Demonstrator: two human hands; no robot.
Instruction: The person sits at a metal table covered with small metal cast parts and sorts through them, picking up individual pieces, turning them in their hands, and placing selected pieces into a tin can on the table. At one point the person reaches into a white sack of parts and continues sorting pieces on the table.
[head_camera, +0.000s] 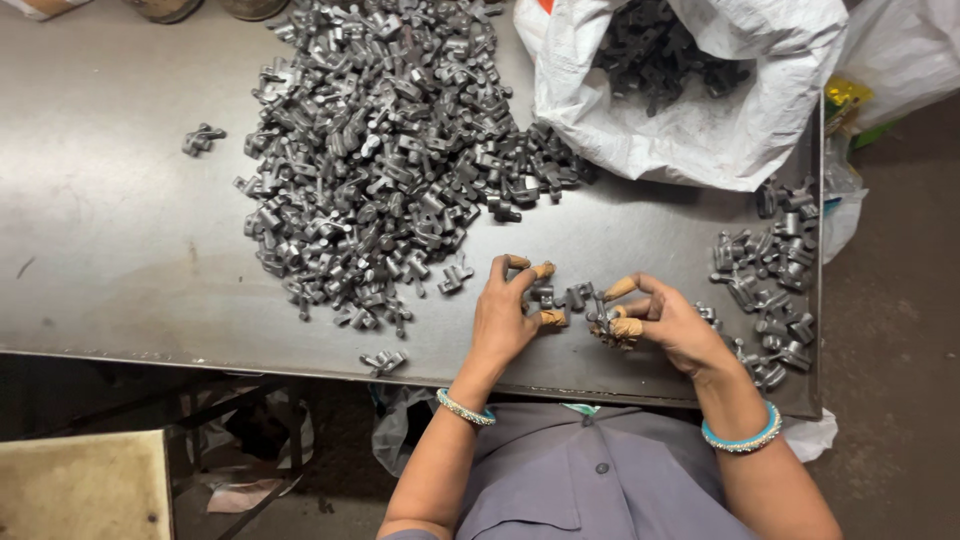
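Note:
My left hand (508, 312) rests on the grey metal table (120, 230), its taped fingertips closed around a small dark metal part (542, 296). My right hand (668, 322) is beside it, pinching another small metal part (600, 312) between taped fingers. A third loose part (577, 295) lies between the two hands. A big heap of the same dark metal parts (385, 150) spreads over the table just beyond my left hand.
A white sack (700, 130) holding more parts sits at the back right. A smaller cluster of parts (775, 280) lies at the table's right edge. Stray parts lie at far left (202, 138) and near the front edge (384, 361). A beige stool (80, 485) stands below left.

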